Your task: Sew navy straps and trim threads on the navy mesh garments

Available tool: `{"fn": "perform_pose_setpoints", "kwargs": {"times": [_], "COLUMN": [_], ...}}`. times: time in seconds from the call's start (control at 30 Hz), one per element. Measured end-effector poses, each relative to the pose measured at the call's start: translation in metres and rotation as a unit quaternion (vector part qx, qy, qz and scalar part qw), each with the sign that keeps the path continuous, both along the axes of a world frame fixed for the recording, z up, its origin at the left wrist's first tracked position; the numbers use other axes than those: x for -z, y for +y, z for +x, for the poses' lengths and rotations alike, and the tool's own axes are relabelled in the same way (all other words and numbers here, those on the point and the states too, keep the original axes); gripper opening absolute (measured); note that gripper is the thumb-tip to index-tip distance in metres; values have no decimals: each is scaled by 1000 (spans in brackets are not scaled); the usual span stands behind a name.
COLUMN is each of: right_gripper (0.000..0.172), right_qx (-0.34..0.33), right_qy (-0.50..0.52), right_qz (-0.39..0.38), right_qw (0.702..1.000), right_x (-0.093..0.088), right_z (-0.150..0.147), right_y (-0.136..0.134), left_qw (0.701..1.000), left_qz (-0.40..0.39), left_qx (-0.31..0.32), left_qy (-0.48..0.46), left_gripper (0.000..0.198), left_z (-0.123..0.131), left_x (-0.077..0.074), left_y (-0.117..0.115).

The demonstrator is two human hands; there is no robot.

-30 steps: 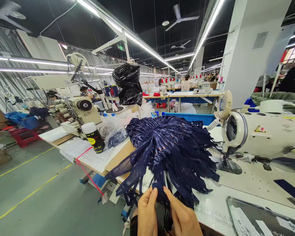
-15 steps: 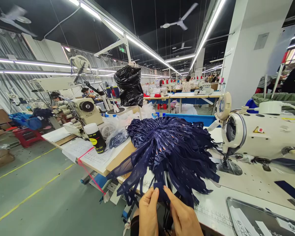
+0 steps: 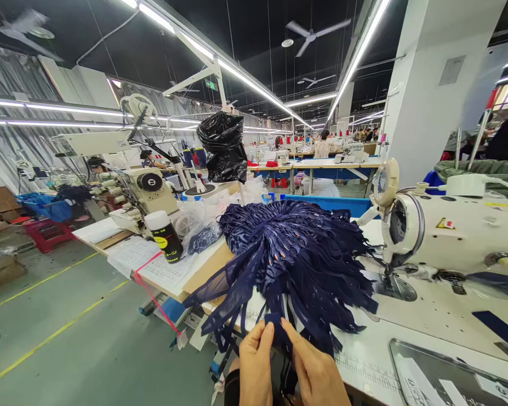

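Observation:
Between the fingertips of my two hands is a small navy fabric strip [image 3: 272, 320], held just off the front edge of the table. My left hand [image 3: 255, 361] pinches its left side with thumb and forefinger. My right hand [image 3: 315, 366] grips the right side, forefinger stretched along it and the other fingers curled. Right behind them spreads a large heap of navy garment pieces [image 3: 296, 242], gathered at the top, with many loose straps and sheer panels fanning toward me. Dark straps also hang below my hands, partly hidden by them.
A cream sewing machine [image 3: 452, 231] stands on the right, its needle beside the heap. In front of it lies a clear tray [image 3: 395, 361] with paper labels. To the left are a black spray can [image 3: 166, 239], papers [image 3: 144, 256] and a second machine [image 3: 152, 189].
Almost nothing differs. Both hands keep the same pinch on the navy strip, and the heap lies as before.

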State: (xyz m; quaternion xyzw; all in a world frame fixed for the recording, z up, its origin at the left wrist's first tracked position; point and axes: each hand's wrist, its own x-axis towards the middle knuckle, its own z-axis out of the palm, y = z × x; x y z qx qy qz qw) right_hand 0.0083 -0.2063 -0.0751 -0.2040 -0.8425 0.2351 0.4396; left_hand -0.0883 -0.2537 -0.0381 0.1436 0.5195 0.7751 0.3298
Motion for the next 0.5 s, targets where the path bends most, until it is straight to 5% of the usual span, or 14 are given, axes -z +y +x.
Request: {"fn": "perform_pose_setpoints", "kwargs": {"times": [0.5], "right_gripper": [49], "right_qx": [-4], "right_qy": [-16], "right_qz": [46], "right_qw": [999], "right_x": [1], "right_z": [1], "right_y": [4], "left_qw": [999], "left_qz": [-19], "left_qx": [-7], "left_qy": [44], "left_gripper": [29], "left_z": [-3], "left_x": [10], "left_y": [1]}}
